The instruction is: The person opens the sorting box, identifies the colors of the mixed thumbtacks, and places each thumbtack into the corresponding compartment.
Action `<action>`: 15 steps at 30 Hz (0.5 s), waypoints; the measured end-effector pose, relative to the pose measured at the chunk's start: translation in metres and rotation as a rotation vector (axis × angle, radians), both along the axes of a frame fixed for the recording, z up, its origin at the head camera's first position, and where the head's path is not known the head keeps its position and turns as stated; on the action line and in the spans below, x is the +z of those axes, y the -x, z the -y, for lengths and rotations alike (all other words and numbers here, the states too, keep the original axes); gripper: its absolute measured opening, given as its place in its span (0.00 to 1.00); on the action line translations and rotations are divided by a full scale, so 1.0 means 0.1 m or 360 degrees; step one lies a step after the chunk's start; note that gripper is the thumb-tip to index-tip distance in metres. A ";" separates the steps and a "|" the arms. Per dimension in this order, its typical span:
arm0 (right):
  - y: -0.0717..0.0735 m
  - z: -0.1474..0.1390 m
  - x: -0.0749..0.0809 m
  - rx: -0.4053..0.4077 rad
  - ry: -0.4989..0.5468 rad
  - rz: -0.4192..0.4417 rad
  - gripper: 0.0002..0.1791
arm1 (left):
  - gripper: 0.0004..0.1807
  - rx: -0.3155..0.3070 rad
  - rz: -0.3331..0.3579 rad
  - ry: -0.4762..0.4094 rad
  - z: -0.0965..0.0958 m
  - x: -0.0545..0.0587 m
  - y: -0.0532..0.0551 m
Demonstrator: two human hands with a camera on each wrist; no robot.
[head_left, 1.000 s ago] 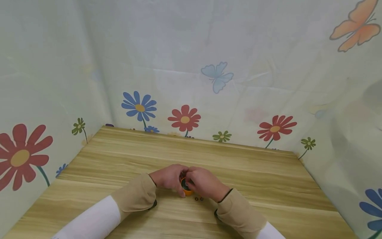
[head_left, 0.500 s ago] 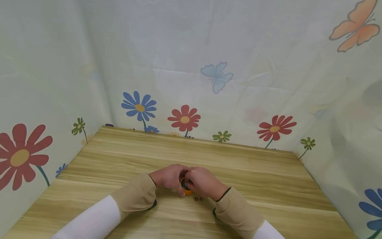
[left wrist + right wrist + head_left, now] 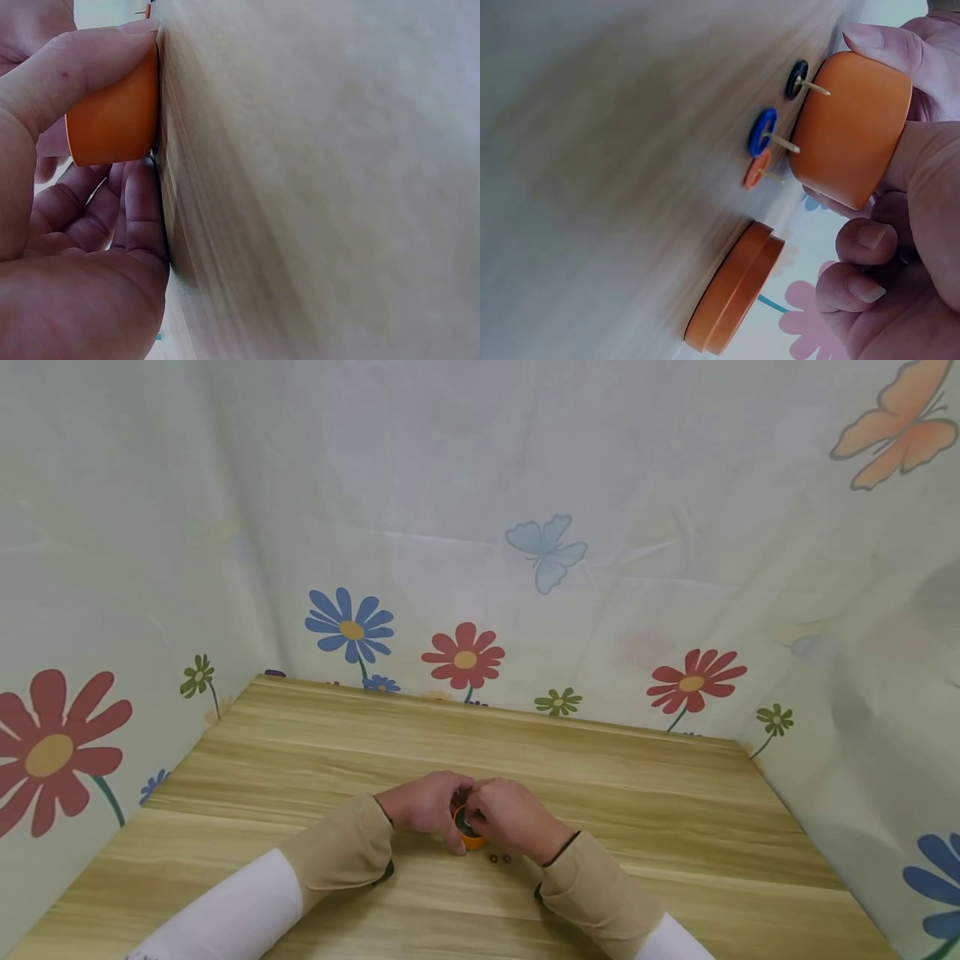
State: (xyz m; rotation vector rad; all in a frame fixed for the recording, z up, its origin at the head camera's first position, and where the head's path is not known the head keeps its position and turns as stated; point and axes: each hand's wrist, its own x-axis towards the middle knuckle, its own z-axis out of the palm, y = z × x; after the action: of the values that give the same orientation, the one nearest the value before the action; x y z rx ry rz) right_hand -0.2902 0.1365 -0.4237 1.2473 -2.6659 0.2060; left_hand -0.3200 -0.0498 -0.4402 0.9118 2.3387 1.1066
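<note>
An orange cup [image 3: 472, 842] stands upright on the wooden table, its inside dark in the head view. My left hand [image 3: 429, 806] holds it, thumb [image 3: 90, 71] on one side and fingers [image 3: 142, 202] on the other. My right hand [image 3: 517, 820] bends over the rim, with thumb and forefinger dipping into the cup. Their tips are hidden, so whether they pinch anything cannot be seen. Beside the cup, in the right wrist view, lie a black thumbtack [image 3: 798, 79], a blue thumbtack [image 3: 763, 132] and an orange thumbtack [image 3: 757, 169], points up.
An orange stepped lid [image 3: 735, 289] lies on the table near the thumbtacks. The wooden tabletop [image 3: 360, 735] reaches back to a pale cloth wall [image 3: 450, 468] printed with flowers and butterflies, which also closes off both sides.
My right hand shifts very slightly at the cup, its fingers still inside. The left hand, the cup and the thumbtacks stay in place.
</note>
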 end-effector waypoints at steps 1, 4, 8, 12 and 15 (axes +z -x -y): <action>0.00 0.00 0.00 0.0002 0.0004 0.0003 0.09 | 0.32 0.0003 0.0003 0.0001 0.00 0.00 0.00; 0.01 0.00 0.00 0.0010 0.0009 -0.0001 0.10 | 0.32 0.0006 0.0001 0.0003 0.00 0.00 0.00; 0.01 0.01 0.00 0.0018 0.0016 0.0006 0.11 | 0.32 0.0005 -0.0013 0.0011 0.00 0.01 0.00; 0.02 0.01 0.00 0.0021 0.0017 0.0030 0.11 | 0.31 0.0000 -0.0023 0.0010 0.00 0.01 0.00; 0.03 0.00 0.00 0.0029 0.0019 0.0054 0.12 | 0.31 -0.0003 -0.0014 -0.0005 0.00 0.01 0.00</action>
State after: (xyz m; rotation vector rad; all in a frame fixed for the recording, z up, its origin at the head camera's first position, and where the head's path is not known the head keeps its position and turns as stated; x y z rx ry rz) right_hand -0.2928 0.1362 -0.4238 1.2765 -2.6787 0.2478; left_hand -0.3196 -0.0497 -0.4392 0.9218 2.3432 1.1078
